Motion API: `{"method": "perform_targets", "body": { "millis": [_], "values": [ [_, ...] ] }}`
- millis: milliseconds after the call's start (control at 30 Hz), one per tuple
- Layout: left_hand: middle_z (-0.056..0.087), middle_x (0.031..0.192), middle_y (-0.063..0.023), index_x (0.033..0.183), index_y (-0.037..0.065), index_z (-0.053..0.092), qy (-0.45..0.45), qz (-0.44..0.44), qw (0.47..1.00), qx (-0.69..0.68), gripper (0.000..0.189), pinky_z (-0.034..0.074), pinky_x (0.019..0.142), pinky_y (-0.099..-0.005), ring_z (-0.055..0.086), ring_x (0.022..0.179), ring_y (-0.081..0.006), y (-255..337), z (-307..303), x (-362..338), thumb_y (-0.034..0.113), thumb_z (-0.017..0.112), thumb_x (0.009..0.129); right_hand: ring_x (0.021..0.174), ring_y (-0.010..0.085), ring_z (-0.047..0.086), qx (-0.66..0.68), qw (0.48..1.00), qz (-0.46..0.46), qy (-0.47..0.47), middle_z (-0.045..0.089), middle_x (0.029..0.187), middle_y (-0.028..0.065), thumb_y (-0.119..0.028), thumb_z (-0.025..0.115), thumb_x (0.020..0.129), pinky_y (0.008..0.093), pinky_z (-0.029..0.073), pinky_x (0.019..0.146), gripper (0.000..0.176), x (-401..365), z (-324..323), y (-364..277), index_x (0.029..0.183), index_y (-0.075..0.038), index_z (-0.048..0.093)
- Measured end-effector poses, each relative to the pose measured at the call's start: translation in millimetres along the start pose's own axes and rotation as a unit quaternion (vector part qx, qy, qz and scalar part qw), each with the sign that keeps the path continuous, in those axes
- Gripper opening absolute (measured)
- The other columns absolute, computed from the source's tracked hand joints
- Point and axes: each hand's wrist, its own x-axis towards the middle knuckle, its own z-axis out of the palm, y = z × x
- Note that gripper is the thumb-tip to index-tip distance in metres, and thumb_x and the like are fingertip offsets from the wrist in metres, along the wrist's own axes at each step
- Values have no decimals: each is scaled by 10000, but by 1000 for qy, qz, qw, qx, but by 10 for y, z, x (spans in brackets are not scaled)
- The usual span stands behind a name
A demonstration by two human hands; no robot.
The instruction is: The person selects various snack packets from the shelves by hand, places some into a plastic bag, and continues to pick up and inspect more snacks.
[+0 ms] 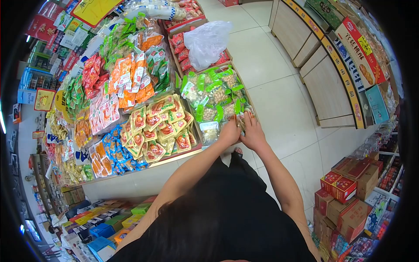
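Observation:
My left hand [230,132] and my right hand [252,131] are side by side at the near end of a shallow carton [252,99]. Both have their fingers bent over a small clear packet [243,116] of nuts, whose details are mostly hidden by the fingers. Ahead of the hands, the carton holds several green-and-clear bags of nuts [219,96]. A clear packet with pale contents [209,126] lies just left of my left hand.
Left stands a display of yellow snack packs [153,150], blue packets [124,151] and orange packets [126,74]. A crumpled plastic bag [209,43] lies on red packets beyond. Wooden cabinets [330,89] stand across the tiled floor [279,105]; stacked cartons [345,209] are at lower right.

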Motion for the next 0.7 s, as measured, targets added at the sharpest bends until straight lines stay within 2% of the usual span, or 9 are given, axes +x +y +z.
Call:
{"method": "perform_targets", "body": {
  "millis": [67,200,267,367,400,467,567,633,700],
  "values": [
    [587,817,-297,851,-83,545,-8,5,1000,6,245,457,724,-476,580,797,-431,-15,12,22,142,522,756,1115,373,432,-3,998,33,-59,387,1263,236,-181,662,695,402,420,894,846,21,-56,-52,1369,35,198],
    [597,819,-285,828,-67,597,-57,-4,998,9,247,457,719,-475,584,794,-421,-46,91,78,159,511,774,1071,378,478,-11,998,52,-37,406,1257,242,-167,629,721,410,433,867,802,25,127,-16,1369,31,201],
    [601,816,-277,837,-59,609,-57,6,998,7,247,458,716,-468,587,788,-414,-45,113,94,160,508,781,926,347,541,-28,997,5,78,485,1126,198,-120,502,789,417,461,773,634,-13,194,1,1352,36,255],
    [604,807,-268,848,-52,621,-68,14,997,-16,251,459,710,-452,591,775,-404,-30,98,101,166,507,794,1019,386,520,-3,999,52,-6,432,1227,249,-86,512,788,424,458,810,663,-24,97,-38,1362,43,208],
    [604,802,-267,850,-53,621,-77,14,996,-37,255,460,707,-442,591,770,-400,-11,89,95,171,510,800,1019,386,520,-5,999,52,-7,432,1227,249,-86,512,788,424,458,810,663,-29,116,-29,1362,43,208],
    [608,792,-257,865,-57,615,-79,24,996,-45,260,463,702,-427,598,761,-381,-2,64,51,177,521,801,909,346,537,-36,993,-6,111,504,1057,194,-76,494,788,410,457,759,612,-53,183,-7,1347,35,270],
    [621,818,-231,928,-61,594,-87,47,992,-78,267,474,693,-390,616,746,-326,-182,85,-4,173,540,811,924,342,522,-52,987,-39,148,507,1036,190,-52,502,776,398,449,775,604,-47,163,-9,1336,34,291],
    [630,854,-216,976,-63,579,-102,55,988,-106,276,482,690,-368,626,740,-289,-302,96,-104,163,547,820,926,340,515,-39,993,-16,113,506,1030,188,-40,503,770,394,445,780,601,-74,137,-28,1332,31,301],
    [635,927,-211,1050,-31,566,-67,14,980,-186,306,481,785,-364,624,872,-302,-324,35,-205,158,579,810,928,338,509,-28,996,7,82,505,1024,185,-29,504,764,390,442,784,598,-64,126,-19,1327,28,310]
  ]
}}
